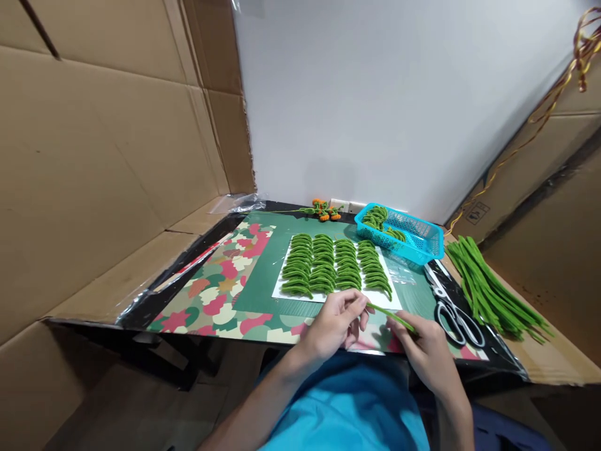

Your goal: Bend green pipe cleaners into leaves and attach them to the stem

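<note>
Head view, green stem [382,310], slanting down rightward

A bright blue garment [350,407] is worn over the torso. Its visible cloth is plain, creased into loose, soft folds, and shaded to a darker blue along the upper part. The left forearm [263,398] and right forearm [453,401] are bared, as are the left hand [335,322] and right hand [426,349].

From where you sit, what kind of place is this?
Probably a little craft corner: there are scissors, a bundle of fuzzy green stems and rows of curled green pieces on white paper.
</note>
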A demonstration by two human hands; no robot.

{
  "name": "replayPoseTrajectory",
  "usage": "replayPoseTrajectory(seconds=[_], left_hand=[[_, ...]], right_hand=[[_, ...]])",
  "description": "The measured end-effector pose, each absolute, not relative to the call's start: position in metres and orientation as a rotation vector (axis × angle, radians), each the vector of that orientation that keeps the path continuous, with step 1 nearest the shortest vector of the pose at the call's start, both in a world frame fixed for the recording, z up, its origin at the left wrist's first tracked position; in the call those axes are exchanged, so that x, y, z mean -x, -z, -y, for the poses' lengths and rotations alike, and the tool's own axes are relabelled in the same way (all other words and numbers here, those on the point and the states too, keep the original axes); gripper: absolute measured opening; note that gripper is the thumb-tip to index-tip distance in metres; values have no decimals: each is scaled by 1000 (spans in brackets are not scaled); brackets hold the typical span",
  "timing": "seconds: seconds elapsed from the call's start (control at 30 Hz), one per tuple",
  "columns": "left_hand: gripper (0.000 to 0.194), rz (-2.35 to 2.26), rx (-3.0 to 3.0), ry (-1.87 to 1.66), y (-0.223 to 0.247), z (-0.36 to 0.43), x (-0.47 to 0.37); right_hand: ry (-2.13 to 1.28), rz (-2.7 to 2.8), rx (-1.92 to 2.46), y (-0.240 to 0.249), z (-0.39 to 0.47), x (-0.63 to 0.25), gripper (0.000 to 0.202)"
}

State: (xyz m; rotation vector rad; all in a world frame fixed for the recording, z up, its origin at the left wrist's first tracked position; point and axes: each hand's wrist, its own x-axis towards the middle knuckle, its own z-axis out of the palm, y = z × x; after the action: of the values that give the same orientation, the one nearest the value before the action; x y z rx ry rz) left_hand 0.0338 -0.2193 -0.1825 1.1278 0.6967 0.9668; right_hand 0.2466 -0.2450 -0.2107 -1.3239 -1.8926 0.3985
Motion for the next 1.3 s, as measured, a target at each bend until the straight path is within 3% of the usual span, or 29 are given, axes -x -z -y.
replayPoseTrajectory(seconds=[0.17, 0.3, 0.5, 0.9, 1.3], left_hand=[[48, -861, -1194, -1083, 184, 217, -41], [45, -996, -1498, -991, 183, 224, -40], [49, -1058, -1858, -854, 180, 236, -38], [31, -1018, -1939, -858, 173, 237, -36], [40, -1048, -1868, -778, 176, 238, -35]], right_hand=[[-608, 1967, 1231, 201, 246, -247, 40], [-680, 1812, 1202, 206, 246, -250, 54], [-681, 1643, 1282, 211, 246, -251, 52], [-680, 1537, 1304, 214, 246, -251, 49], [-610, 1563, 1303, 212, 246, -249, 51]])
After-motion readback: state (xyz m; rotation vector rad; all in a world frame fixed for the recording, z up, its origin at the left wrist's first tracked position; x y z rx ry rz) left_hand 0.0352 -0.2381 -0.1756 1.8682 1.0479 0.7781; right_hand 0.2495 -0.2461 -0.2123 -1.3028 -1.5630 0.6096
